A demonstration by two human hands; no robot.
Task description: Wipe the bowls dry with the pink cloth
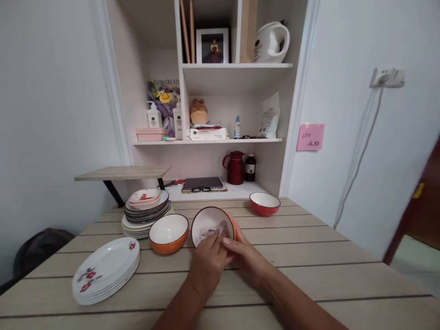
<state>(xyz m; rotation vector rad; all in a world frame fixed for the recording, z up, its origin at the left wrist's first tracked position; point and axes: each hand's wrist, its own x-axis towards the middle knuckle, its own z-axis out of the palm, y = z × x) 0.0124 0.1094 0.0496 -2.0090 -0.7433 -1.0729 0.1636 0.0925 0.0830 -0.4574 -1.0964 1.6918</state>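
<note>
Above the middle of the tabletop, an orange bowl (pixel 199 221) with a white inside and dark rim is tilted toward me. My right hand (pixel 244 252) grips it from the right, with the thumb at the near rim and fingers around the outside. Inside the bowl, the fingers of my left hand (pixel 206 261) press on what looks like a pale, crumpled cloth (pixel 205 233); the fingers partly hide it. Just left of it, a second orange bowl (pixel 168 230) stands upright on the table.
White flower-patterned plates (pixel 110 261) are stacked at the left. Behind them rises a taller stack of plates (pixel 147 215) topped by small pink dishes (pixel 144 197). A red bowl (pixel 264 205) stands at the back right. Shelves behind hold a red jug (pixel 235 168) and a laptop (pixel 202 183).
</note>
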